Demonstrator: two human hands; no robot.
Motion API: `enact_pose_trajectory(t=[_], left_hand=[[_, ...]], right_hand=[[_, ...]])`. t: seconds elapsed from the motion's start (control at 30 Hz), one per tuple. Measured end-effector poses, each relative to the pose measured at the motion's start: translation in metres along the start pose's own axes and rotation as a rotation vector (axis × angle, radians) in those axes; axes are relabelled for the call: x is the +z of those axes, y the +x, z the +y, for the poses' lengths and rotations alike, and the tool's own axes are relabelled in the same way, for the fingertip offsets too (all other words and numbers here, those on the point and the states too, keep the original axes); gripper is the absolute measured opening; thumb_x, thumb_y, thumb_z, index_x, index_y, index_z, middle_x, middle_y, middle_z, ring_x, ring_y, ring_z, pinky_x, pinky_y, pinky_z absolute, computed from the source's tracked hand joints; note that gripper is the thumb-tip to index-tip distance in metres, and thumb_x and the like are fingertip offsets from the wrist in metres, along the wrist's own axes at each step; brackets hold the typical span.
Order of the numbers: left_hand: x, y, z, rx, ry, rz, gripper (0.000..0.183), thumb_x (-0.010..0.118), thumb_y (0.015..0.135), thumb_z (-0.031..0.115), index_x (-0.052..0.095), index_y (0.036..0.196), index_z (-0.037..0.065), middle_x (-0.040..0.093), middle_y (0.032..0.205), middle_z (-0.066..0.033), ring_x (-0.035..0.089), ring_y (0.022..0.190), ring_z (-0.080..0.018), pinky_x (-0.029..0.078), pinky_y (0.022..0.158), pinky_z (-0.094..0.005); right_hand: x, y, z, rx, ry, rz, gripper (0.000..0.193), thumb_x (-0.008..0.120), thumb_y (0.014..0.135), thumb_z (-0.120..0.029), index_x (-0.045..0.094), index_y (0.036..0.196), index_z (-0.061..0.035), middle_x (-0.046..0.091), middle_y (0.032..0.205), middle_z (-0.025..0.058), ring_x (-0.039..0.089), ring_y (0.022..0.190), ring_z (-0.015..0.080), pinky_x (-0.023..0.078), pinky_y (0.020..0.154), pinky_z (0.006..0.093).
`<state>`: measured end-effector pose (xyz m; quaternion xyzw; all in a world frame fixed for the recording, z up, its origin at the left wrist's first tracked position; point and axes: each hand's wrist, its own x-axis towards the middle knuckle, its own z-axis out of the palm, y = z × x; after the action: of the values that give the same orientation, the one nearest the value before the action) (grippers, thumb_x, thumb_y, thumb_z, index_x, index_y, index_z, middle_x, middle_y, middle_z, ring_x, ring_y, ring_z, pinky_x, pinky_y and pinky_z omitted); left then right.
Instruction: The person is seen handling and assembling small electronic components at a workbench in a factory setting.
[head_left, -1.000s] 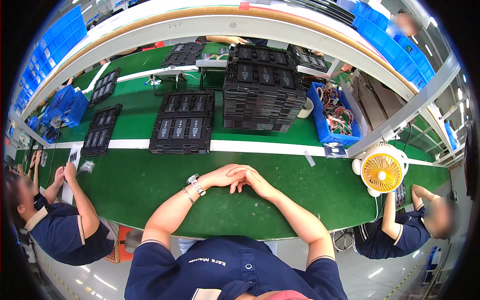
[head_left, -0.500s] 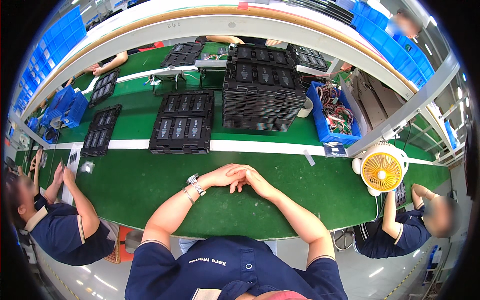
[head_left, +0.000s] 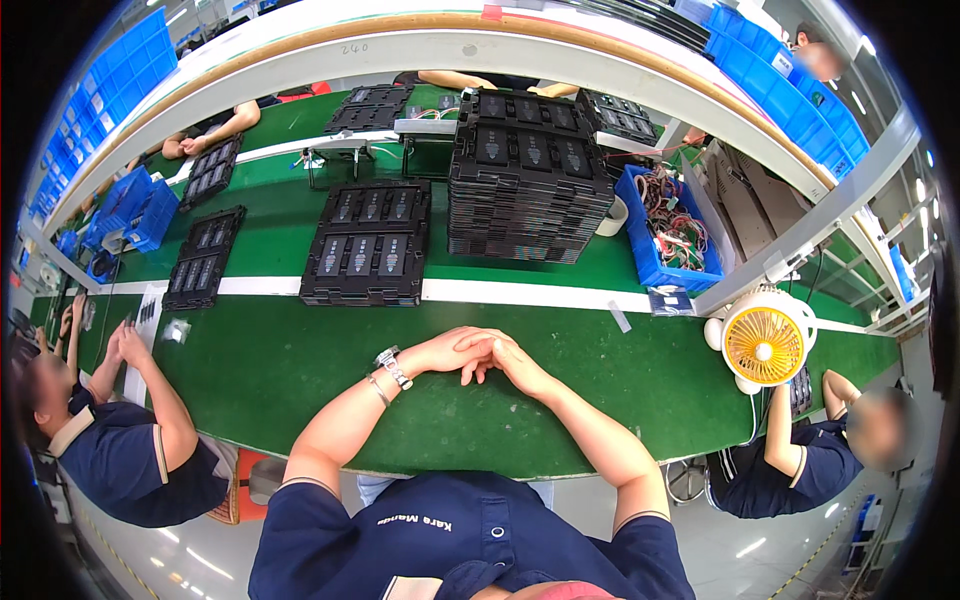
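Resting where, in the head view, are the two hands?

"Over the near part of the green bench [head_left: 470, 430]; contact cannot be confirmed. Left hand [head_left: 442, 352] and right hand [head_left: 518, 370] are loosely clasped, fingers overlapping. How far each is open cannot be told; no object shows in either."

"Position of the nearest items?"

"Low black tray stack [head_left: 367, 240]: beyond the hands and to the left, meeting the white stripe [head_left: 520, 292], apart from both hands. Tall black tray stack [head_left: 528, 185]: farther back, right of the low one."

"Remaining items?"

"Silver watch [head_left: 393, 368] on the left arm [head_left: 340, 420]; to the right, a blue bin [head_left: 684, 278] of tangled wires [head_left: 672, 212] and a white-and-yellow fan [head_left: 764, 346]"
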<state>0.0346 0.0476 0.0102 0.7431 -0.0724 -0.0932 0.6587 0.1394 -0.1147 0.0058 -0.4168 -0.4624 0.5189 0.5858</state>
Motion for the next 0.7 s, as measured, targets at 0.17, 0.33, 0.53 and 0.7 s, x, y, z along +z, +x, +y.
enact_pose_trajectory(t=[0.17,0.33,0.53,0.7], left_hand=[[0.000,0.002,-0.004,-0.011,-0.007,-0.012,0.060,0.038,0.105,0.055,0.056,0.130,0.004,0.069,0.083,-0.0077,0.068,0.062,-0.0139,0.055,0.063,-0.0273],[0.000,0.002,-0.008,-0.007,-0.023,-0.008,0.054,0.039,0.107,0.050,0.055,0.131,0.004,0.069,0.084,-0.0080,0.069,0.062,-0.0142,0.056,0.061,-0.0269],[-0.001,0.001,0.000,-0.033,-0.036,-0.020,0.050,0.040,0.108,0.045,0.055,0.132,0.004,0.069,0.082,-0.0081,0.069,0.063,-0.0141,0.056,0.062,-0.0273],[0.000,0.001,0.008,-0.034,-0.007,-0.016,0.053,0.040,0.107,0.048,0.056,0.131,0.004,0.069,0.080,-0.0082,0.069,0.062,-0.0143,0.056,0.065,-0.0273]], right_hand=[[0.001,-0.001,0.000,-0.020,0.001,0.003,0.070,0.038,0.101,-0.064,0.057,0.126,-0.0020,0.059,0.120,0.0105,0.067,0.089,0.0200,0.050,0.074,0.0296],[0.003,-0.002,-0.003,-0.030,0.000,0.000,0.067,0.037,0.103,-0.062,0.057,0.127,-0.0025,0.061,0.115,0.0115,0.066,0.090,0.0190,0.050,0.075,0.0294],[0.002,-0.001,-0.002,-0.023,0.007,0.008,0.067,0.037,0.102,-0.062,0.056,0.127,-0.0024,0.061,0.113,0.0117,0.067,0.090,0.0193,0.050,0.075,0.0297],[0.000,-0.002,0.000,-0.034,0.005,0.018,0.067,0.039,0.102,-0.062,0.057,0.126,-0.0028,0.059,0.121,0.0103,0.067,0.089,0.0198,0.050,0.074,0.0295]])
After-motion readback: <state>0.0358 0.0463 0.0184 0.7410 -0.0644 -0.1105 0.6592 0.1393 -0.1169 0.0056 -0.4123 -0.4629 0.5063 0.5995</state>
